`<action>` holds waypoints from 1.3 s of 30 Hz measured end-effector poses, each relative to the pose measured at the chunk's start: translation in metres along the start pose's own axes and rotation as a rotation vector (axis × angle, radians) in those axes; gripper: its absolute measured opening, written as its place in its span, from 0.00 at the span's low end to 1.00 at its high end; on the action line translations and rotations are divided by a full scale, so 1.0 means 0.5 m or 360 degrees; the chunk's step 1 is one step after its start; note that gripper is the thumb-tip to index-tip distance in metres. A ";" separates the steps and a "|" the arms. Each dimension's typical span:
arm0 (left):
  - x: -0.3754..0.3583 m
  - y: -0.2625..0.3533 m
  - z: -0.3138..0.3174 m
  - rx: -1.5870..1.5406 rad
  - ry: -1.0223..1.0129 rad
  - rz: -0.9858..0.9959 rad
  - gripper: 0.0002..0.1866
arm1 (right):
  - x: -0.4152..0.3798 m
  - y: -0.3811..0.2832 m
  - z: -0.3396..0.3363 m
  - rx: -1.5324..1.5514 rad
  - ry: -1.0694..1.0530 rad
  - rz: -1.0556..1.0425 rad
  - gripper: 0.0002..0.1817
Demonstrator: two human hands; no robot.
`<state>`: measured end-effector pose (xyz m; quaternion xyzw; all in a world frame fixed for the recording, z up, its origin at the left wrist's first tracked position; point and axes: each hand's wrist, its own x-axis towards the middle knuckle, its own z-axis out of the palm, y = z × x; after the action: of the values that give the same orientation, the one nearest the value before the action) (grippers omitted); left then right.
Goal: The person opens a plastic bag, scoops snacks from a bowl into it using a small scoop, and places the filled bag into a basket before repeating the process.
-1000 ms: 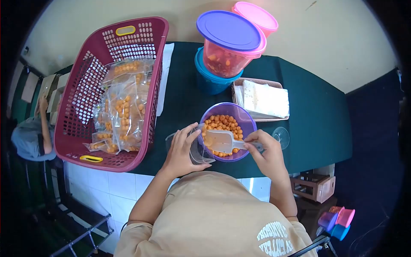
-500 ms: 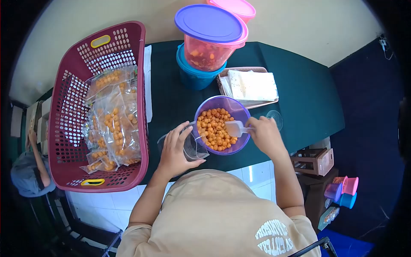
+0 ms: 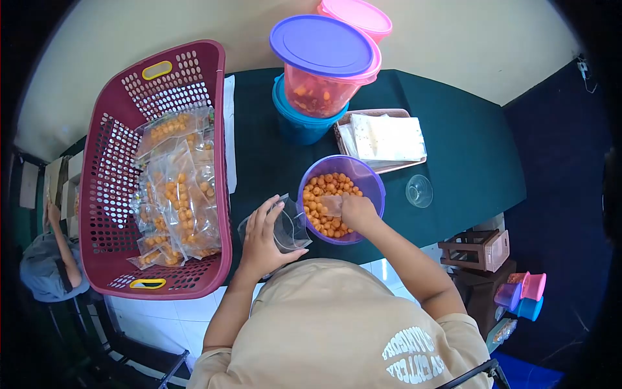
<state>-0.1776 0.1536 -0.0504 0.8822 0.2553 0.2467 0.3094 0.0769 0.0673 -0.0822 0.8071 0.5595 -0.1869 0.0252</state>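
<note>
My left hand (image 3: 262, 240) grips an open clear plastic bag (image 3: 289, 227) just left of a purple tub (image 3: 378, 211); nothing can be seen inside the bag. Round orange snack balls (image 3: 324, 188) fill the bottom of the tub. Closed around the handle of a pale scoop (image 3: 331, 206), my right hand (image 3: 358, 214) reaches over the tub's right part. The scoop's blade lies among the balls, with its handle hidden by the fingers.
Filled snack bags (image 3: 181, 194) lie in a maroon basket (image 3: 227, 240) at left. Stacked lidded tubs (image 3: 311, 123), a tray (image 3: 395, 167) of packets and a small clear bowl (image 3: 419, 191) stand on the dark green table (image 3: 466, 149). Another person (image 3: 48, 266) is at far left.
My right hand has moved left and down over the tub, pushing the scoop further in among the balls. The whole view has shifted slightly. My left hand still holds the bag.
</note>
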 end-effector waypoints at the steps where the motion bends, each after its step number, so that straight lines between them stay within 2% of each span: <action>1: -0.001 -0.001 0.000 0.0009 0.0006 -0.0016 0.58 | 0.004 0.004 -0.002 0.0158 -0.0085 0.0014 0.12; 3: -0.001 -0.003 0.001 0.0021 0.0005 -0.0031 0.58 | 0.016 0.013 0.002 0.0323 -0.0170 0.0029 0.12; 5: 0.002 -0.005 -0.001 0.0030 -0.0006 -0.0062 0.58 | 0.035 0.025 0.014 0.0847 -0.0451 0.0126 0.14; 6: 0.004 -0.004 -0.003 0.0037 -0.0010 -0.0058 0.58 | 0.034 0.024 0.016 0.0855 -0.0446 0.0123 0.14; 8: 0.010 -0.001 -0.006 -0.0001 0.0020 -0.0083 0.55 | 0.028 0.021 0.021 0.0795 -0.0090 0.0001 0.13; 12: 0.017 -0.007 -0.008 -0.0040 0.0062 -0.0027 0.55 | 0.013 0.027 -0.005 0.0766 -0.0044 0.0046 0.12; 14: 0.018 -0.006 -0.009 -0.0036 0.0062 -0.0025 0.55 | -0.002 0.034 -0.020 0.0783 0.0114 -0.0047 0.11; 22: 0.029 0.014 -0.009 0.0011 0.0012 0.0114 0.57 | -0.104 -0.021 -0.183 0.0872 0.0101 -0.0037 0.12; 24: 0.030 0.020 -0.006 0.0033 0.0007 0.0163 0.59 | -0.124 -0.036 -0.200 0.0965 0.0070 -0.0083 0.13; 26: 0.030 0.025 -0.004 -0.0014 -0.0001 0.0214 0.58 | -0.139 -0.048 -0.209 0.0632 0.0222 -0.0242 0.12; 33: 0.019 0.037 -0.010 -0.0040 -0.0014 0.0230 0.58 | -0.159 -0.069 -0.216 0.0873 0.0133 -0.0102 0.12; 39: 0.012 0.047 -0.010 -0.0058 -0.0028 0.0210 0.58 | -0.183 -0.099 -0.244 0.0442 0.0212 -0.0180 0.09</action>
<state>-0.1691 0.1436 -0.0293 0.8935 0.1893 0.2635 0.3106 0.0374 0.0342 0.0695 0.7806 0.5733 -0.2096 -0.1344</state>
